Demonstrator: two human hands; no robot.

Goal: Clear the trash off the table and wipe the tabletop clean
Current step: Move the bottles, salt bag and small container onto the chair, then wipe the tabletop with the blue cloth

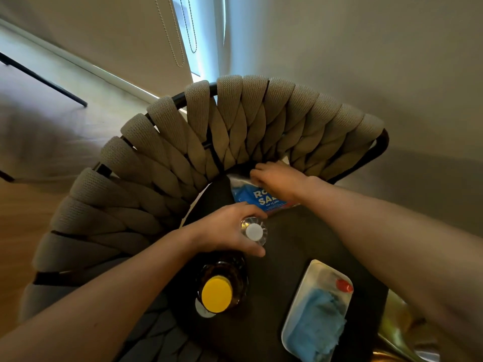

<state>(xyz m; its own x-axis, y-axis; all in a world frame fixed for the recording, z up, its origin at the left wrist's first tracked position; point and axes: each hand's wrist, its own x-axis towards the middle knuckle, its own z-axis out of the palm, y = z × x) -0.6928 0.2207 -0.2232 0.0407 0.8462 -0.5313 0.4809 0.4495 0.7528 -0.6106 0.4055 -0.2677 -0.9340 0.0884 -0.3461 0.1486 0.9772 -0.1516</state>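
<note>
A small dark round table (300, 246) is seen from above. My left hand (227, 228) grips a clear plastic bottle with a white cap (254, 231) standing upright on it. My right hand (277, 178) reaches to the table's far edge and pinches the top of a blue and silver salt bag (257, 197) lying there. A white tray (311, 280) near the front holds a crumpled blue cloth (318, 327) and a small red cap (344, 285).
A large bottle of amber liquid with a yellow cap (217, 293) stands at the table's front left. A woven beige chair back (209, 142) curves round the far and left sides. A shiny gold object (400, 333) lies at the lower right.
</note>
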